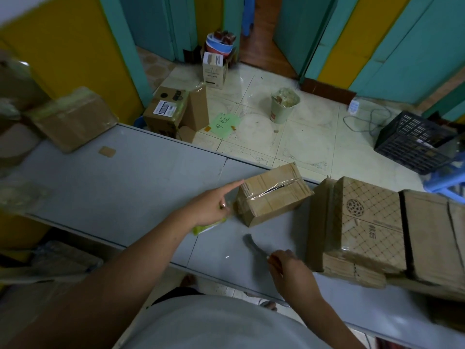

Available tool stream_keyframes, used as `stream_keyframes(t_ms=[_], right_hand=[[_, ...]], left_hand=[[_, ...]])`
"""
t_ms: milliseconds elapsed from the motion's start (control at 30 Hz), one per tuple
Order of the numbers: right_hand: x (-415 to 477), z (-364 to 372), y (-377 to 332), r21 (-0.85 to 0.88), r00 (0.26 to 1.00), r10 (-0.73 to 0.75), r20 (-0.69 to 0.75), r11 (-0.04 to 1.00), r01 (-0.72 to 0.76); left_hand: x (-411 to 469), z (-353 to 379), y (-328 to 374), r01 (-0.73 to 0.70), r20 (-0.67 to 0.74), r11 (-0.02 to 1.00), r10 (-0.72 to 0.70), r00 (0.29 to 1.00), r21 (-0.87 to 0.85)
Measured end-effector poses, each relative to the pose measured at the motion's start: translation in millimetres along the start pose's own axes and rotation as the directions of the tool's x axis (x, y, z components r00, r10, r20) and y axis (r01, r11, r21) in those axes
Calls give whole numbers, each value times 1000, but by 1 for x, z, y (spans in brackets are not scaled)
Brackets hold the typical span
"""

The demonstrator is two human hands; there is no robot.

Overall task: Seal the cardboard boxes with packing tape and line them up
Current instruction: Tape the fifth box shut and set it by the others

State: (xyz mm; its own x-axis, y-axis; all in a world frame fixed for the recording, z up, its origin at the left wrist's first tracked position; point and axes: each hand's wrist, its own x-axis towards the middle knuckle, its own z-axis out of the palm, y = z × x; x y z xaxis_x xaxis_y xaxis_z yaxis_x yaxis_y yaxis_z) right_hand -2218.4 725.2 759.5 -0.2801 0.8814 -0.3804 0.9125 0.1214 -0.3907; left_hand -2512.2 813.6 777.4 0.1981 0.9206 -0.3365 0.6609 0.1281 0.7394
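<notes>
While the small cardboard box (273,197) stood on the grey table (125,177), right of the middle and close to the far edge, a strip of clear tape (274,191) ran across its top over the dark slit of the seam and down its left end. The left hand (210,210) lay just left of the box, its index finger (231,186) stretched straight out to touch the box's upper left corner, while the other fingers were curled under; a yellow-green item (206,227) poked out beneath the palm and appeared to be gripped there, though most of it was hidden. Nearer the person, the right hand (289,269) hovered over the near edge of the table, fingers bent together and pinching the end of a grey blade-like tool (249,241), which was blurred and curved away to the left, apart from the box. Just right of the box, a stack of flattened cartons (367,222) lay on the table, the top one printed with a lattice pattern and a round emblem. At the far left of the table sat a second taped box (75,119), tilted and blurred, with a small tan patch (107,151) on the surface just beside it. Beyond the table, on the tiled floor (314,137), stood open brown boxes (166,109), a green sheet of paper (224,123), a pale bucket (284,104) and, to the right, a black crate (415,142).
</notes>
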Motion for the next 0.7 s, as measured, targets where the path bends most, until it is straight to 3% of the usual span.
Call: stream_keyframes(t_ms=[200, 267, 367, 467, 567, 633, 700], right_hand=[[8, 28, 30, 80, 999, 54, -7, 995, -53], [9, 30, 30, 1, 999, 34, -15, 999, -34], [11, 20, 18, 9, 989, -40, -145, 999, 42], [21, -6, -12, 152, 921, -152, -358, 964, 218], [48, -40, -50, 226, 863, -179, -473, 922, 315], [73, -56, -70, 204, 851, -172, -497, 930, 307], [93, -61, -84, 132, 889, -169, -425, 960, 246]], left_hand=[[3, 0, 2, 3, 9, 1000, -3, 1000, -8], [4, -2, 1, 7, 14, 1000, -7, 1000, -4], [5, -3, 0, -7, 15, 1000, 7, 1000, -5], [4, -3, -3, -32, 5, 999, 32, 999, -4], [2, 0, -8, -61, -12, 998, 60, 998, -18], [0, 1, -10, -68, -34, 997, 68, 997, -24], [-1, 2, -11, -80, -59, 997, 79, 995, -5]])
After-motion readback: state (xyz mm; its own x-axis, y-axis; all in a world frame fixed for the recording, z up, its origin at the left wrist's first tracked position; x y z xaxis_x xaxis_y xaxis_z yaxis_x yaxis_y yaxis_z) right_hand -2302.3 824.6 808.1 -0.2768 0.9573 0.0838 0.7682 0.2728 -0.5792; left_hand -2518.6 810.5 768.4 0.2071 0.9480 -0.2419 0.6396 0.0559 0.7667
